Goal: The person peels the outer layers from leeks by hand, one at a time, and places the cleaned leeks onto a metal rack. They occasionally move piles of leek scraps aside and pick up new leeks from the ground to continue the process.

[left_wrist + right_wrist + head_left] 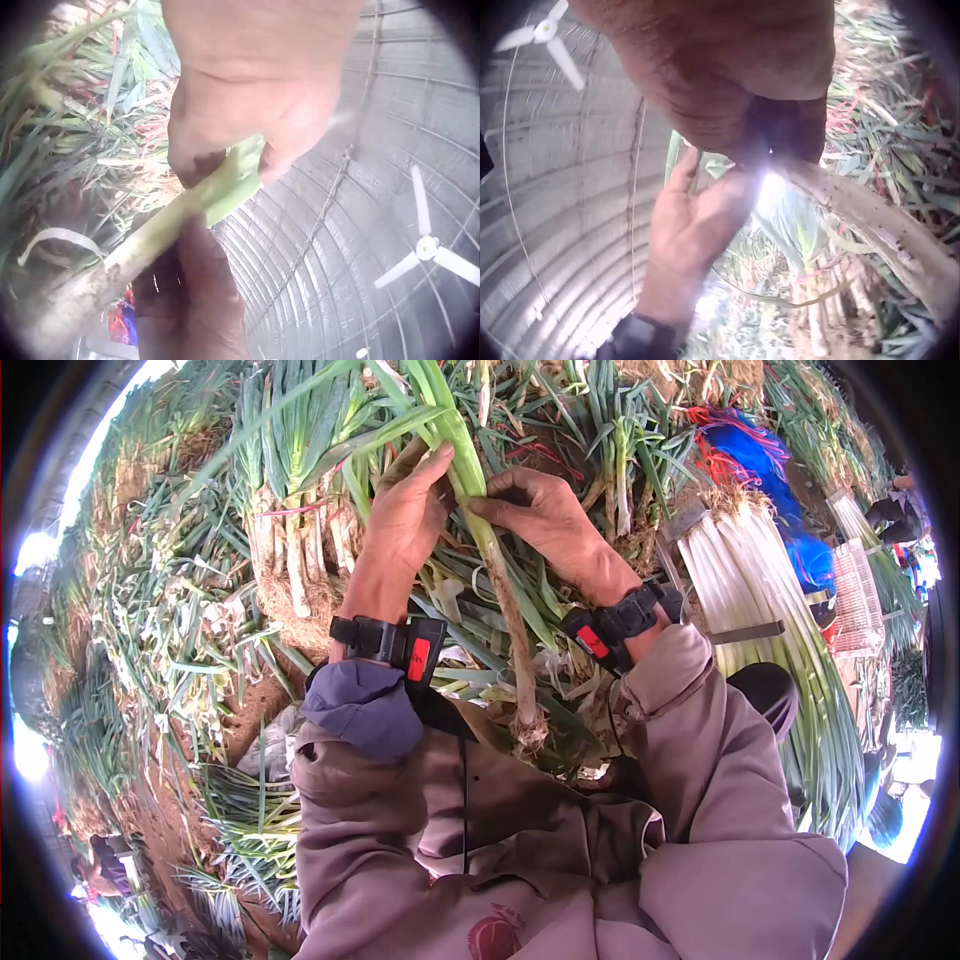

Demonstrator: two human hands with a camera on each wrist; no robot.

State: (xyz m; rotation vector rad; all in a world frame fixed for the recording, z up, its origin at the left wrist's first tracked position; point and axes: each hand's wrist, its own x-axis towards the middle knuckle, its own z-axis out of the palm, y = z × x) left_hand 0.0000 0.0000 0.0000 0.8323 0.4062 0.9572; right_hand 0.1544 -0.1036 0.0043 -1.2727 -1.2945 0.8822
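One long green onion hangs between the two hands in the head view, its green leaves up and its rooted, soil-marked white end down towards the lap. My left hand grips it where the leaves begin, thumb along the green part. Just below, my right hand pinches the stalk between thumb and fingers from the other side. In the left wrist view the stalk runs diagonally past the thumb of the right hand. The right wrist view has dirt specks on the pale stalk; the palm hides part of the pinch.
Tied green onions stand at the left, amid heaps of loose leaves. To the right, a large bundle of cleaned white stalks lies by a metal bracket, near blue netting.
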